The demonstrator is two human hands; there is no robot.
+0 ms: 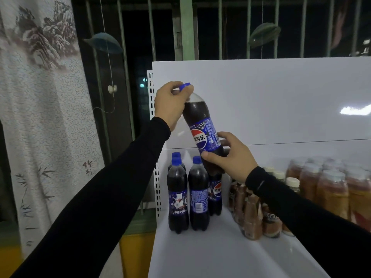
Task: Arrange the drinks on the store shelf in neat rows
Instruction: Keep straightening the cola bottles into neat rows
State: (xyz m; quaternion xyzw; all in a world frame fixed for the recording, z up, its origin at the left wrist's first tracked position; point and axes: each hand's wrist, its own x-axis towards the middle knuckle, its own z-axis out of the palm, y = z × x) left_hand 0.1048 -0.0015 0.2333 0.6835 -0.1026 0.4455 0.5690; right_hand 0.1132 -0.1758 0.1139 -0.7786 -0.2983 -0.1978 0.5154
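Held drink: a large dark cola bottle [202, 127] of clear plastic with a blue cap and a blue wrap label is being held in the air above the shelf, tilting so that its cap leans to the left and its base to the right.
Left hand [170, 103]: its fingers are curling round the neck and blue cap of the large cola bottle, gripping it at the top.
Right hand [230, 155]: it is wrapping round the lower body of the same bottle, thumb in front just under the label, fingers going round the right side.
Sleeves: both arms are wearing long black sleeves that are reaching to the wrists.
Shelf: the white metal store shelf [210, 253] with a white back panel is carrying all the standing drinks.
Small cola bottles [187, 195]: several smaller dark bottles with blue caps and blue labels are standing upright at the left end of the shelf, directly beneath the held bottle.
Brown coffee bottles [251, 213]: a group with cream caps is standing just to the right of the small cola bottles, partly behind the right sleeve.
Orange-brown tea bottles [331, 187]: a cluster of pale-capped clear plastic bottles is standing at the far right, looking blurred.
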